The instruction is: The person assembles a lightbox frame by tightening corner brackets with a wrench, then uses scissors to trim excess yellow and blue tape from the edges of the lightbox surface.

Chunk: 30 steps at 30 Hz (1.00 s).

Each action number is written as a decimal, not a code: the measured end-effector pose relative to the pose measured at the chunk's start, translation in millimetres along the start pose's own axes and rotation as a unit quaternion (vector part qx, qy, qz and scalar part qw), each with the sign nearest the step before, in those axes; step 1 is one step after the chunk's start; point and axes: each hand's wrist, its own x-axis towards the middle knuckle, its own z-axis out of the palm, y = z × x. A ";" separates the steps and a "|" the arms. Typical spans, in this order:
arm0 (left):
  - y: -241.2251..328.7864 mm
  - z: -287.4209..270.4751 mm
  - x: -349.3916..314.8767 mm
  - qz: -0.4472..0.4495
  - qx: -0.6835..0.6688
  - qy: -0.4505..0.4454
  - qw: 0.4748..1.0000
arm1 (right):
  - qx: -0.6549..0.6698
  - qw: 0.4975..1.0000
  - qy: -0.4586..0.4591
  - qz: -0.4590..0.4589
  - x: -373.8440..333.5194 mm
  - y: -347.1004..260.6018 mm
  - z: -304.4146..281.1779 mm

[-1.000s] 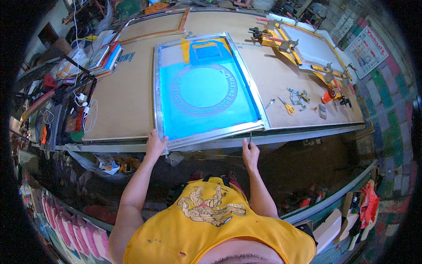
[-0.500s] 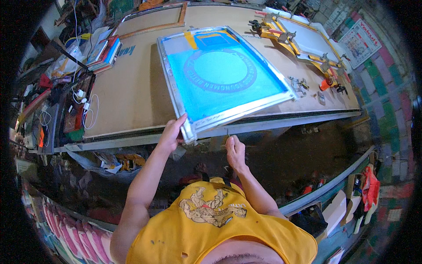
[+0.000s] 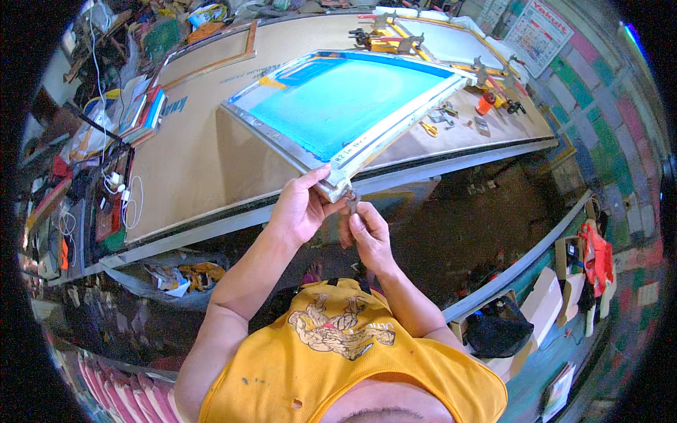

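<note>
My left hand (image 3: 302, 210) grips the near corner of a silk-screen frame (image 3: 282, 149), thumb on top and fingers beneath. Bright blue mesh (image 3: 338, 99) fills the frame, with a faint round design and a yellow patch of tape at its far left. The frame is tilted above the table, its far end reaching over the board. Just under the held corner, my right hand (image 3: 368, 238) pinches a small dark metal piece (image 3: 352, 200) that touches or nearly touches the frame. What exactly the piece is I cannot make out.
A large brown board (image 3: 187, 158) covers the table. At the far right stands a yellow-edged screen press (image 3: 451, 46) with clamps. Yellow-handled scissors or pliers (image 3: 429, 129), small metal parts and an orange container (image 3: 485, 103) lie nearby. Books (image 3: 147, 113) and white cables (image 3: 130, 204) are at left.
The frame has turned and tilted, its near corner coming right and slightly up. My right hand has moved up to meet that corner with the metal piece. The view has shifted too.
</note>
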 end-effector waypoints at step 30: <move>13.7 -16.1 -23.4 0.007 0.039 0.050 0.998 | -0.112 0.993 -0.024 -0.013 4.1 0.6 14.1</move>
